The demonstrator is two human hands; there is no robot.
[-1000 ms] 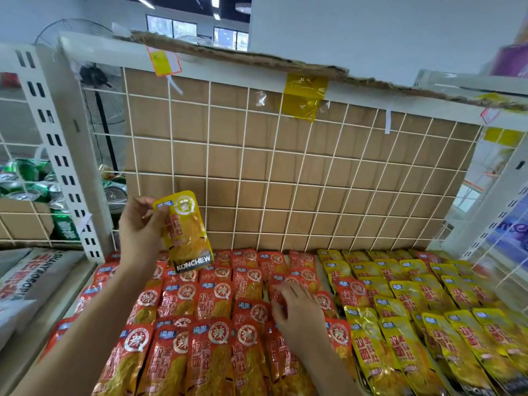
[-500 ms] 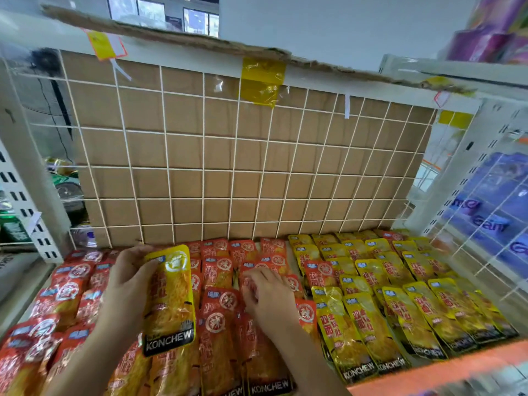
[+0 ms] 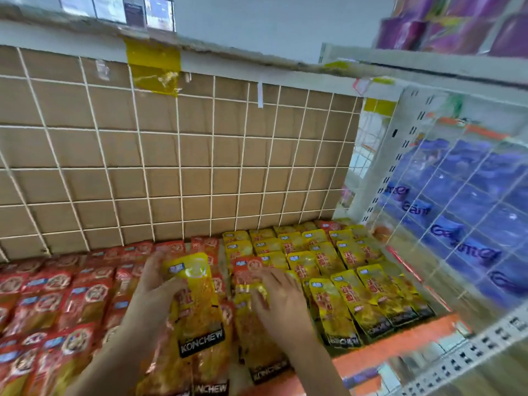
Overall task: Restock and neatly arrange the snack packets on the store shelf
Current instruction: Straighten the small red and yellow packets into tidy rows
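My left hand (image 3: 155,284) grips a yellow KONCHEW snack packet (image 3: 197,307) by its upper left edge, holding it low over the rows near the seam between red and yellow packets. Flat on a yellow packet (image 3: 258,338) just to the right lies my right hand (image 3: 281,302), its fingers spread and pressing down. Red packets (image 3: 57,304) fill the left part of the shelf in overlapping rows. Yellow packets (image 3: 343,275) fill the right part.
A white wire grid over brown cardboard (image 3: 183,155) backs the shelf. The orange shelf lip (image 3: 394,344) runs along the front right. A wire side panel (image 3: 457,210) with blue packs behind it closes the right side. Purple packs (image 3: 457,21) sit on the shelf above.
My left hand has brought the yellow packet down and rightward from in front of the grid to just above the rows. My right hand has shifted right from the red packets onto a yellow one.
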